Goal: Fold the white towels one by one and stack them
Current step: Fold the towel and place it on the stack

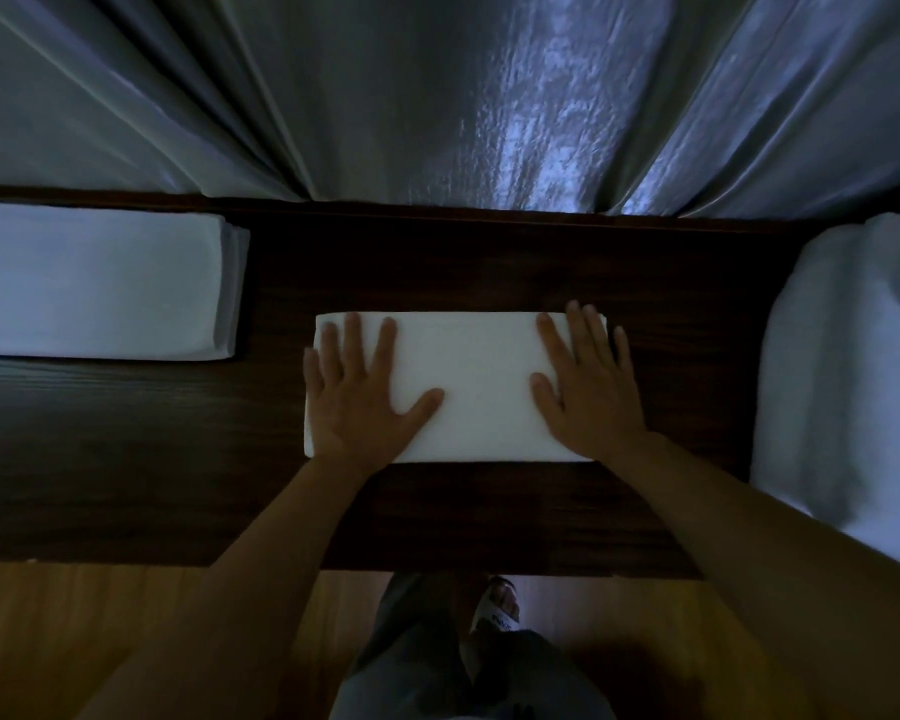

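A: Hands?
B: Left hand point(357, 392) and right hand point(585, 387) both flat, fingers straight and spread, pressing the folded towel point(468, 387). Nothing gripped.
A: Where's the towel?
B: Middle of the dark wood bench point(126, 459), closer to the front edge than the back. Its left and right ends are partly hidden under the palms.
A: Others?
B: Folded stack point(94, 283) at the left edge, cut off by the frame; layer count hard to tell. Unfolded white pile point(842, 381) at the right edge, also cropped. Curtain point(437, 96) behind. Dim light.
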